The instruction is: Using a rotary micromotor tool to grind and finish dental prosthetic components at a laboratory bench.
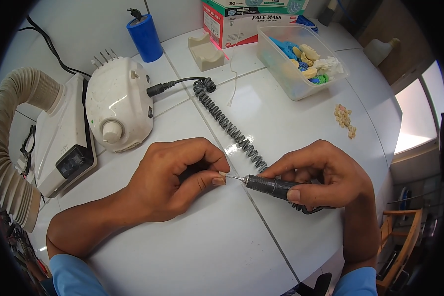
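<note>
My left hand point(175, 182) pinches a small pale piece point(222, 174) between thumb and index fingertip, against the tip of a thin metal bit point(236, 177). My right hand point(325, 177) grips the black rotary handpiece point(267, 185) that carries this bit, held horizontally with its tip toward my left fingers. A grey coiled cord point(229, 123) runs from beneath the handpiece to a black plug point(158, 89) at the white control unit point(133, 113), which has a knob and several thin bits standing on top.
Left: white machine point(59, 148) with ribbed hose point(5, 113). Back: blue cylinder point(145, 42), cream holder point(207, 54), mask boxes point(246, 34), plastic tub point(296, 86) of moulded pieces. Right: pile of small pale pieces point(344, 118), wooden chair point(402, 214) beyond the tiled worktop point(207, 246).
</note>
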Action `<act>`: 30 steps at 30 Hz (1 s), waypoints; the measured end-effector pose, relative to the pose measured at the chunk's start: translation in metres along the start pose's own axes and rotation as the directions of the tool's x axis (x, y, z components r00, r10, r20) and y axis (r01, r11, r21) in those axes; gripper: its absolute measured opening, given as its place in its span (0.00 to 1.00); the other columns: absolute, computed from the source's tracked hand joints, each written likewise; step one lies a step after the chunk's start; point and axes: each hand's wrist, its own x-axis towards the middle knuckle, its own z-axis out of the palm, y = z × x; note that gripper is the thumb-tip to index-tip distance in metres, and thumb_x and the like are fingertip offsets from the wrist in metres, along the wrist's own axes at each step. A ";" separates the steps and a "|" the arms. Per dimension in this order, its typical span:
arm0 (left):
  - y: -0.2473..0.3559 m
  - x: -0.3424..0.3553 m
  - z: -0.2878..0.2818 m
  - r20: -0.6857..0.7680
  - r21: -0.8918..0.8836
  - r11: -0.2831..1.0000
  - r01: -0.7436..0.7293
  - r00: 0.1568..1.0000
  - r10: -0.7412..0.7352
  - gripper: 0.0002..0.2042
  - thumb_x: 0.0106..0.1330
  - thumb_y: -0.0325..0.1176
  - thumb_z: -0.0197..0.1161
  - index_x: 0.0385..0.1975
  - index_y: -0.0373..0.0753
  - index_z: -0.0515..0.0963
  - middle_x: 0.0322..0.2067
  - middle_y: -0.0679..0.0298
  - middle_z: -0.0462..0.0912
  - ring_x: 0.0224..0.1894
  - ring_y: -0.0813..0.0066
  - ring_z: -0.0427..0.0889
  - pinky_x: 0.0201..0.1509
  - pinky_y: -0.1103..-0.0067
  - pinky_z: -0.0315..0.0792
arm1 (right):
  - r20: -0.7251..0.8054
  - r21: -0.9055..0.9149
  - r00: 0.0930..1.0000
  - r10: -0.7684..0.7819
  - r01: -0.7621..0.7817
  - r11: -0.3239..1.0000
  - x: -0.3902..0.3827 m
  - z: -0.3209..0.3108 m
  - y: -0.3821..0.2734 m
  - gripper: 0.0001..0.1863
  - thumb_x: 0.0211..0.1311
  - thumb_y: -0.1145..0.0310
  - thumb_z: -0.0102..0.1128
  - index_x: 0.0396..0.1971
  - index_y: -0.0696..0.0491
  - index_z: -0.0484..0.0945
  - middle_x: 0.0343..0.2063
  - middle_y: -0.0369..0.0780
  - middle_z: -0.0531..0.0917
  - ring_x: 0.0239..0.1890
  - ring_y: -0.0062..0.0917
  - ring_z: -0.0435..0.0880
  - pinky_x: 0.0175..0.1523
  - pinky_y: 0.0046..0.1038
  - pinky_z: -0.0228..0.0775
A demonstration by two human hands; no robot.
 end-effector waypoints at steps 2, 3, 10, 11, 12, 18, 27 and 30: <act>0.001 0.000 -0.001 0.004 0.005 1.000 -0.002 1.000 0.002 0.03 0.75 0.21 0.70 0.43 0.28 0.83 0.37 0.59 0.90 0.41 0.76 0.91 0.49 0.79 0.84 | 0.004 -0.001 1.000 0.008 -0.008 1.000 0.000 0.001 0.000 0.25 0.66 0.72 0.68 0.62 0.64 0.84 0.23 0.33 0.84 0.17 0.07 0.75 0.23 0.17 0.55; 0.001 0.000 -0.001 0.008 0.008 1.000 -0.003 1.000 0.003 0.04 0.75 0.21 0.70 0.43 0.28 0.83 0.37 0.59 0.90 0.41 0.76 0.91 0.49 0.79 0.84 | -0.004 0.022 1.000 0.006 -0.006 1.000 0.001 0.003 0.001 0.25 0.66 0.72 0.68 0.62 0.65 0.84 0.24 0.33 0.84 0.18 0.07 0.75 0.23 0.16 0.55; 0.000 0.000 -0.001 0.009 0.006 1.000 0.002 1.000 -0.002 0.04 0.75 0.22 0.70 0.43 0.28 0.83 0.37 0.59 0.90 0.41 0.76 0.91 0.49 0.80 0.84 | -0.004 0.017 1.000 0.003 -0.003 1.000 0.000 0.002 0.000 0.25 0.66 0.72 0.68 0.62 0.65 0.84 0.24 0.33 0.84 0.19 0.07 0.77 0.23 0.15 0.56; 0.000 0.000 -0.001 0.008 0.003 1.000 -0.003 1.000 0.003 0.04 0.75 0.22 0.70 0.43 0.28 0.83 0.37 0.59 0.90 0.41 0.76 0.91 0.49 0.80 0.84 | -0.003 0.017 1.000 0.003 -0.003 1.000 0.000 0.001 0.000 0.25 0.66 0.72 0.68 0.62 0.65 0.84 0.24 0.33 0.84 0.19 0.07 0.77 0.23 0.15 0.56; 0.000 0.000 -0.001 0.007 0.000 1.000 -0.008 1.000 0.008 0.04 0.75 0.22 0.70 0.43 0.29 0.83 0.37 0.59 0.90 0.41 0.76 0.91 0.49 0.80 0.84 | 0.006 0.005 1.000 0.006 -0.006 1.000 0.000 0.000 0.000 0.25 0.66 0.72 0.68 0.62 0.64 0.84 0.24 0.33 0.84 0.19 0.07 0.78 0.23 0.15 0.57; 0.000 0.000 -0.001 0.005 0.010 1.000 -0.009 1.000 0.009 0.04 0.75 0.22 0.70 0.43 0.29 0.83 0.36 0.59 0.90 0.41 0.76 0.90 0.49 0.79 0.84 | 0.002 0.009 1.000 0.011 -0.011 1.000 -0.001 0.002 -0.003 0.25 0.67 0.72 0.68 0.62 0.64 0.83 0.25 0.33 0.84 0.19 0.08 0.79 0.23 0.16 0.58; -0.002 0.000 0.000 -0.001 0.002 1.000 -0.025 1.000 0.025 0.04 0.74 0.21 0.70 0.43 0.28 0.83 0.37 0.59 0.90 0.41 0.76 0.91 0.48 0.80 0.84 | 0.009 0.010 1.000 0.024 -0.024 1.000 -0.002 0.000 -0.004 0.25 0.67 0.72 0.68 0.62 0.65 0.84 0.27 0.34 0.85 0.19 0.08 0.79 0.23 0.16 0.58; -0.001 0.000 0.000 0.001 0.008 1.000 -0.018 1.000 0.018 0.04 0.74 0.21 0.70 0.43 0.28 0.83 0.37 0.59 0.90 0.41 0.76 0.91 0.48 0.80 0.84 | 0.012 -0.008 1.000 0.020 -0.020 1.000 -0.002 -0.001 -0.004 0.25 0.67 0.72 0.68 0.62 0.64 0.84 0.26 0.34 0.85 0.19 0.08 0.79 0.23 0.16 0.58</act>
